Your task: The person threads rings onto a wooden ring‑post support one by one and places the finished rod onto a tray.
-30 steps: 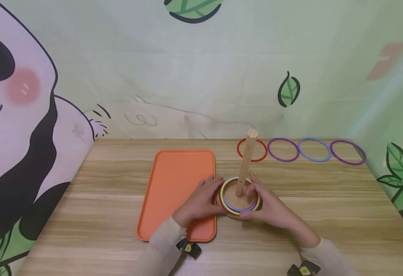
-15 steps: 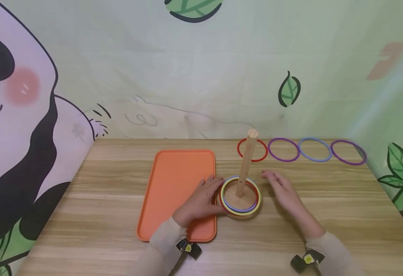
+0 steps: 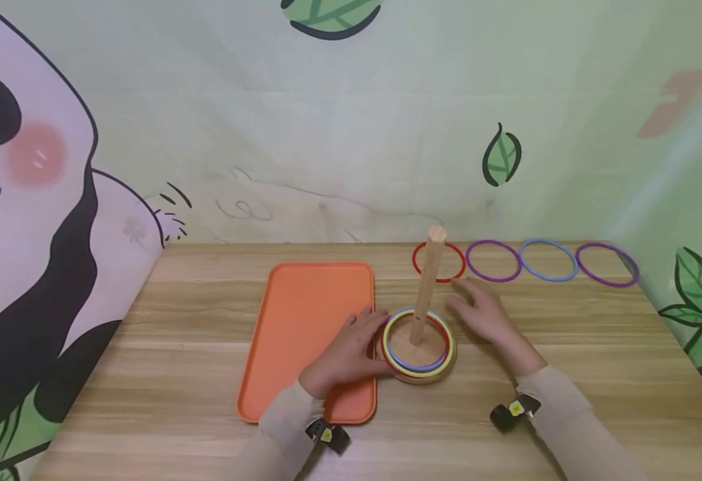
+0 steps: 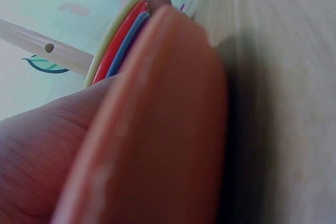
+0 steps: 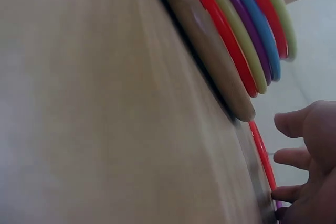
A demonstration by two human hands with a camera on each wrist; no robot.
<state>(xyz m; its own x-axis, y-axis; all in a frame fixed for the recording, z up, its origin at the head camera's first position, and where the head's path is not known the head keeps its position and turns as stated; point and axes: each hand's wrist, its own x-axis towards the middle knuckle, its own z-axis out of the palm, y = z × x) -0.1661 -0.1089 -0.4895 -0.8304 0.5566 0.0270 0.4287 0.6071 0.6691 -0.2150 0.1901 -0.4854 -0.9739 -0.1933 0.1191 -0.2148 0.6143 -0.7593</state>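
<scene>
In the head view, the stand [image 3: 427, 284] right of centre is pale wood; its stack of rings [image 5: 245, 27] runs, base upward, red, yellow-green, purple, blue, red, yellow-green. The loose rings [image 3: 493, 280] farther right go red, purple, blue, purple. The tray [image 3: 314, 300] at centre is orange, the tabletop [image 3: 170, 361] streaked tan, the sleeves [image 3: 293, 409] beige.

Pale green wall [image 3: 351, 120] with printed panda [image 3: 38, 220] behind wood-grain table [image 3: 164, 374]
</scene>
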